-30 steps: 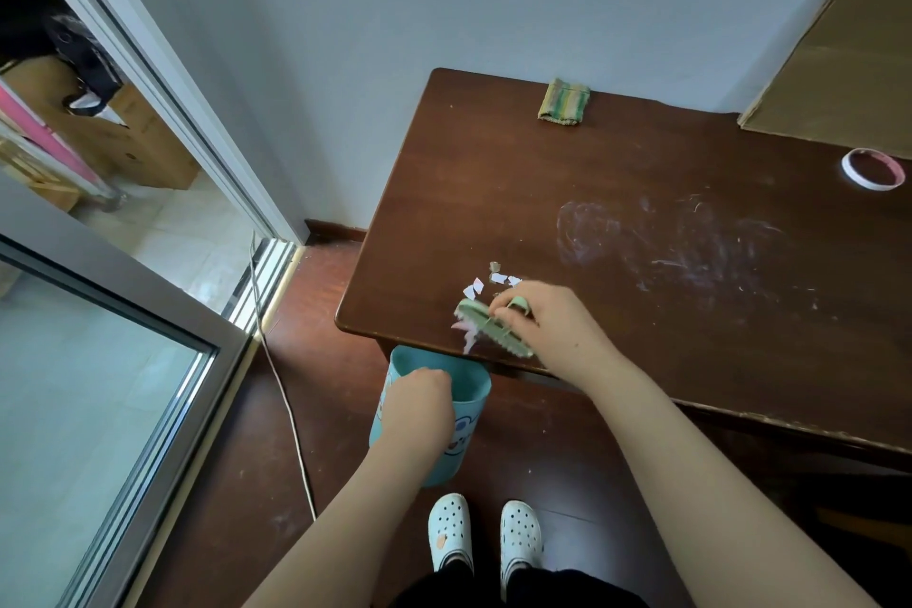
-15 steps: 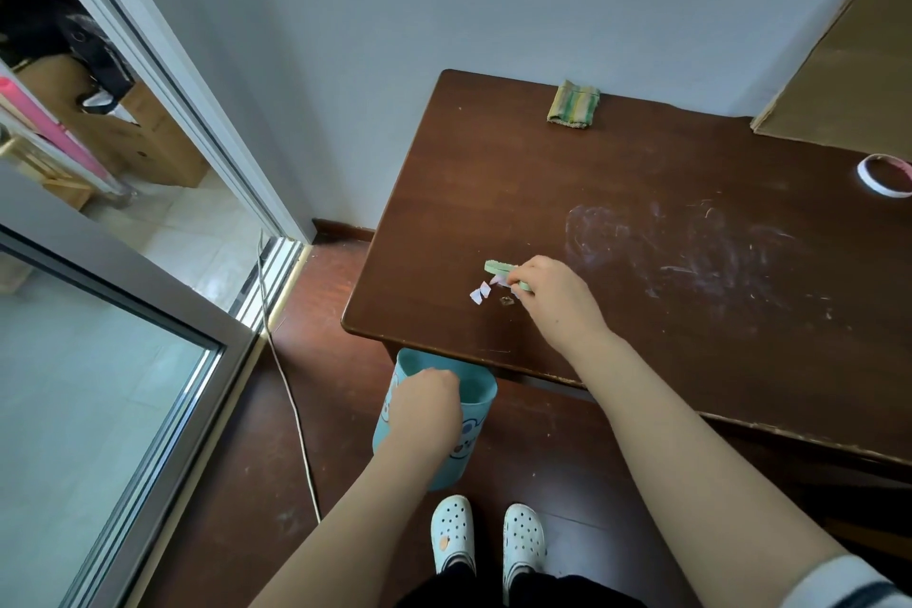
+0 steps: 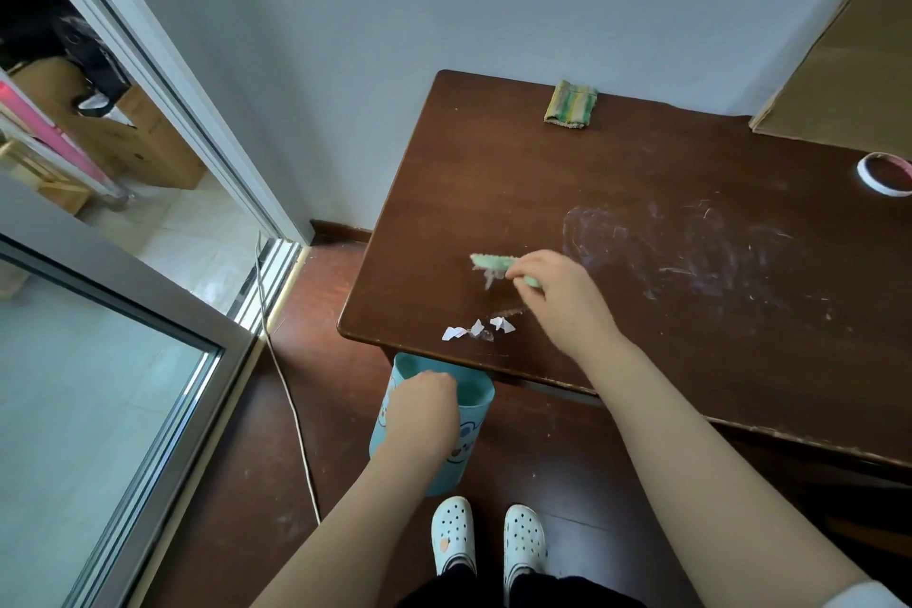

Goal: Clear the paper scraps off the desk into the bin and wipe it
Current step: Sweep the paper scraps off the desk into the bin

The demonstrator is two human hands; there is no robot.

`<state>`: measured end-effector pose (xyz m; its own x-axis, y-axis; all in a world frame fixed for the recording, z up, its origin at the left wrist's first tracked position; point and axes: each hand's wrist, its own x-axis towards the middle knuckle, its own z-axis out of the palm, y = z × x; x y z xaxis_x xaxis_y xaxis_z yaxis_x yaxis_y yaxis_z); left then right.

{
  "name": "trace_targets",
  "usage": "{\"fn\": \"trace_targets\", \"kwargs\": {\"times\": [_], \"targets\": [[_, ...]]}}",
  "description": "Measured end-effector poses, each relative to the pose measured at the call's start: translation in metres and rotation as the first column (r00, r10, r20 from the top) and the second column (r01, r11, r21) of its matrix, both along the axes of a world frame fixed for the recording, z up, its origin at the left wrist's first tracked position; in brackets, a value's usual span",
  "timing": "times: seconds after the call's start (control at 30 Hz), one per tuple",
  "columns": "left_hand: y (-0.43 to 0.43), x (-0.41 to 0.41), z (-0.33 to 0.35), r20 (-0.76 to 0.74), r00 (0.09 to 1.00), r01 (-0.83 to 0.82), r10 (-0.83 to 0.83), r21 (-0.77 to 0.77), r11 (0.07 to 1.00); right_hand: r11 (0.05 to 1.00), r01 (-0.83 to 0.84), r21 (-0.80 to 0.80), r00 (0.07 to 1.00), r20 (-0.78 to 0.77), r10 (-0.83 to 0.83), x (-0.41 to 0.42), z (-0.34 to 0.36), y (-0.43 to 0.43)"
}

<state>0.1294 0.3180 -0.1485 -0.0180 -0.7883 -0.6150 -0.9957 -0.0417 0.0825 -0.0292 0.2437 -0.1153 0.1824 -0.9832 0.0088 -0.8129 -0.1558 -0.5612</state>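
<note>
The right hand point(image 3: 557, 296) curls round the handle of a pale green plastic brush point(image 3: 493, 262) held over the dark brown wooden surface point(image 3: 641, 173). Small white paper scraps point(image 3: 476, 328) lie between the brush and the front-left edge. Below that edge, the left hand point(image 3: 424, 410) grips the rim of a light blue plastic bin point(image 3: 466, 449) with a cartoon print.

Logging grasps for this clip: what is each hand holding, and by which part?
The right hand grips the green brush by its handle, with the bristle head sticking out to the left. The left hand holds the blue bin by its rim.
</note>
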Motion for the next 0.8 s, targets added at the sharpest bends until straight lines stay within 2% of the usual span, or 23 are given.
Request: {"fn": "trace_targets", "kwargs": {"times": [0.07,0.13,0.27,0.4,0.5,0.6,0.8], "targets": [[-0.001,-0.001,0.001,0.003,1.000,0.009,-0.009,-0.003,1.000,0.997,0.064,0.032,0.997,-0.034,-0.063,-0.001,-0.004,-0.013],[-0.002,-0.001,0.002,0.004,1.000,0.013,-0.013,-0.002,1.000,0.995,0.062,0.079,0.996,-0.072,-0.056,0.003,-0.010,-0.015],[-0.003,-0.001,0.001,0.002,1.000,-0.001,0.001,0.004,1.000,0.992,-0.058,0.112,0.991,-0.110,0.070,0.013,-0.016,0.004],[-0.004,-0.001,0.001,0.002,1.000,0.001,-0.001,-0.001,1.000,0.973,-0.189,0.136,0.978,-0.058,0.198,0.015,-0.011,0.021],[-0.004,-0.002,0.003,0.002,1.000,-0.005,0.005,0.006,1.000,0.992,-0.116,0.057,0.993,0.018,0.115,0.007,-0.004,0.016],[-0.004,-0.003,0.005,0.019,1.000,0.004,-0.004,0.007,1.000,1.000,0.004,0.021,1.000,-0.026,-0.003,-0.004,-0.003,0.000],[-0.004,-0.004,0.006,0.023,1.000,-0.008,0.008,0.014,1.000,0.987,-0.129,0.100,0.989,-0.060,0.135,0.005,-0.014,0.018]]}}
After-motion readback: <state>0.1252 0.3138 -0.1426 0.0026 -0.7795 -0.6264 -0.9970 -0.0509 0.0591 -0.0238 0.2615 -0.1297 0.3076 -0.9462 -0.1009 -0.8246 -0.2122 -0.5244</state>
